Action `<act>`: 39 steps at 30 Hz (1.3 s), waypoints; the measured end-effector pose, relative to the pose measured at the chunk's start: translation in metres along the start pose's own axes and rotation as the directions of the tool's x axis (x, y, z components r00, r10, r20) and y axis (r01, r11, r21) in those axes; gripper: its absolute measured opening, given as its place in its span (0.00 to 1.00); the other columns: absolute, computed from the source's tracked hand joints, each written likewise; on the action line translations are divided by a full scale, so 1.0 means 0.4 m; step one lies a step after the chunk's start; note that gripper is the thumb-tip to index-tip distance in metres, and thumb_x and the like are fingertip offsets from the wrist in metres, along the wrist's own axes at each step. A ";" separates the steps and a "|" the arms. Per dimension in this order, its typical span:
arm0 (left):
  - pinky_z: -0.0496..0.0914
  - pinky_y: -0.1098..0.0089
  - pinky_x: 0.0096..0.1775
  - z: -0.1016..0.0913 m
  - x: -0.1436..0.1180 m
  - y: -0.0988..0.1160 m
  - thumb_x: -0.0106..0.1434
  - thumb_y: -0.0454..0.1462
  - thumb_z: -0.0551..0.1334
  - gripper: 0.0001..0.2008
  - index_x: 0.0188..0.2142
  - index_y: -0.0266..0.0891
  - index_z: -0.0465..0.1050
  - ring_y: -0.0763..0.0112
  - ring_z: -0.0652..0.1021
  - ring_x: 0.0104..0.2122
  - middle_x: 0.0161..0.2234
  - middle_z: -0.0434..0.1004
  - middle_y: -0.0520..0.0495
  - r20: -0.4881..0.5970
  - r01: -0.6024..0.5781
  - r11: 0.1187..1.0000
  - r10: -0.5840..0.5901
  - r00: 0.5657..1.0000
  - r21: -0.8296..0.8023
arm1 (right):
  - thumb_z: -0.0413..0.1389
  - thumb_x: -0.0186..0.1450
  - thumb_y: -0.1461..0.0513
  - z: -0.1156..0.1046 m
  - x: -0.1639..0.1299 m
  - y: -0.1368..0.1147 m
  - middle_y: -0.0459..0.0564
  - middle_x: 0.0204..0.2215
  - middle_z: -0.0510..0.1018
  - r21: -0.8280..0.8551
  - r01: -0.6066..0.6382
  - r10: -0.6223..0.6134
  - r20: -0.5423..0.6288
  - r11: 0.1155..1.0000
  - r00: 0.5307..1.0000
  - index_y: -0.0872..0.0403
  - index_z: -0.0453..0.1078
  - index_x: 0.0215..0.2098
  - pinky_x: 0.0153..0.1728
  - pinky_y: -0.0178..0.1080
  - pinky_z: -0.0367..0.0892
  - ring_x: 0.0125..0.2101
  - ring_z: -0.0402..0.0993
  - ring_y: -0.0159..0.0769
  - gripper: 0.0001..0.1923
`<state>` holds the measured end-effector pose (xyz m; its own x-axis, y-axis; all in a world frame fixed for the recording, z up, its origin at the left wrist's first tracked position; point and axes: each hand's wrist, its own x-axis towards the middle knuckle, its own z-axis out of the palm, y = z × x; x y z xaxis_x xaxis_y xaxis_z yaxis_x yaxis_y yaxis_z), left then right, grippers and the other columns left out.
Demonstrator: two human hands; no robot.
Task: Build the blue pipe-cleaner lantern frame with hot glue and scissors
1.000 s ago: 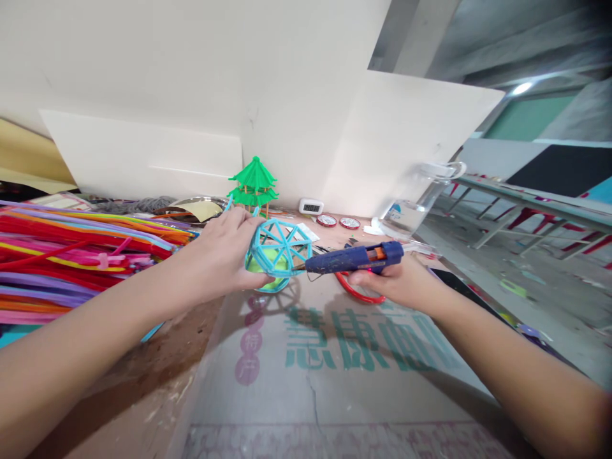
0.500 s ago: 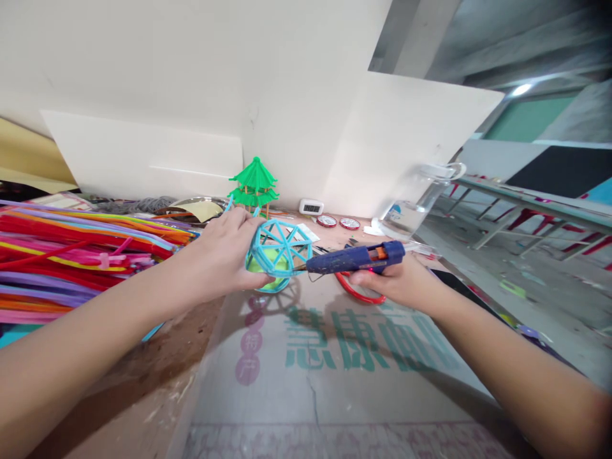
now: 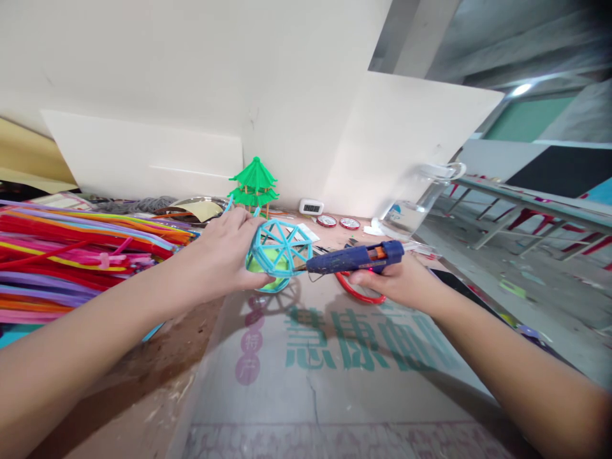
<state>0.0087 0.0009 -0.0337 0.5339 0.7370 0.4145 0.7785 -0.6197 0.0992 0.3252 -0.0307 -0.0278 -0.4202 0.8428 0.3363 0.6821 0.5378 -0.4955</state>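
My left hand [image 3: 224, 255] grips a light-blue pipe-cleaner cage [image 3: 277, 252] shaped like a small dome, with something green inside it. My right hand [image 3: 401, 284] holds a dark blue glue gun [image 3: 356, 257] level, its nozzle touching the cage's right lower edge. Both hover just above a cardboard sheet [image 3: 335, 370] with green printed characters.
A thick pile of coloured pipe cleaners [image 3: 71, 255] lies at the left. Behind the hands stand a green pagoda model [image 3: 254, 185], a small digital clock [image 3: 310, 206], two round red tins [image 3: 337, 222] and a clear jug [image 3: 415, 197]. Red-handled scissors [image 3: 358, 293] lie under the glue gun. White boards [image 3: 143, 159] back the table.
Almost nothing differs; the glue gun and cage stay in place with only a slight shift of the hands.
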 end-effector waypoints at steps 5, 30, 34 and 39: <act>0.71 0.50 0.54 -0.002 -0.001 0.003 0.56 0.51 0.67 0.35 0.58 0.34 0.69 0.44 0.74 0.51 0.51 0.68 0.34 0.009 0.010 1.000 -0.010 1.000 0.017 | 0.62 0.63 0.41 0.001 -0.001 -0.003 0.48 0.25 0.81 0.004 -0.026 0.026 -0.009 1.000 1.000 0.52 0.79 0.32 0.33 0.42 0.76 0.28 0.77 0.42 0.24; 0.72 0.52 0.53 0.016 0.007 0.013 0.55 0.55 0.66 0.39 0.62 0.39 0.69 0.45 0.75 0.52 0.45 0.71 0.39 0.168 0.099 0.969 -0.061 0.984 -0.226 | 0.60 0.64 0.40 -0.035 0.065 0.137 0.53 0.36 0.85 0.204 -0.254 0.282 -0.122 0.945 0.952 0.53 0.81 0.37 0.40 0.42 0.76 0.36 0.80 0.43 0.25; 0.71 0.50 0.56 -0.003 -0.009 0.049 0.55 0.56 0.67 0.37 0.59 0.40 0.72 0.43 0.74 0.54 0.50 0.72 0.36 0.224 0.135 0.973 -0.091 0.970 -0.186 | 0.64 0.64 0.50 -0.012 0.158 0.188 0.53 0.39 0.86 0.071 -0.360 0.367 -0.138 0.930 0.920 0.55 0.80 0.43 0.45 0.44 0.75 0.39 0.80 0.43 0.18; 0.71 0.52 0.57 -0.003 -0.015 0.028 0.51 0.58 0.70 0.45 0.65 0.43 0.68 0.42 0.73 0.58 0.56 0.72 0.35 0.265 0.147 0.972 -0.095 0.960 -0.183 | 0.65 0.65 0.54 0.041 0.266 0.246 0.51 0.36 0.85 0.010 -0.420 0.416 -0.151 0.908 0.897 0.56 0.79 0.44 0.43 0.40 0.73 0.39 0.79 0.42 0.15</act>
<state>0.0137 -0.0108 -0.0340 0.5259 0.8375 0.1488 0.7747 -0.5438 0.3227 0.3376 0.1123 -0.0539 -0.0023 0.9763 0.2166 0.7896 0.1347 -0.5987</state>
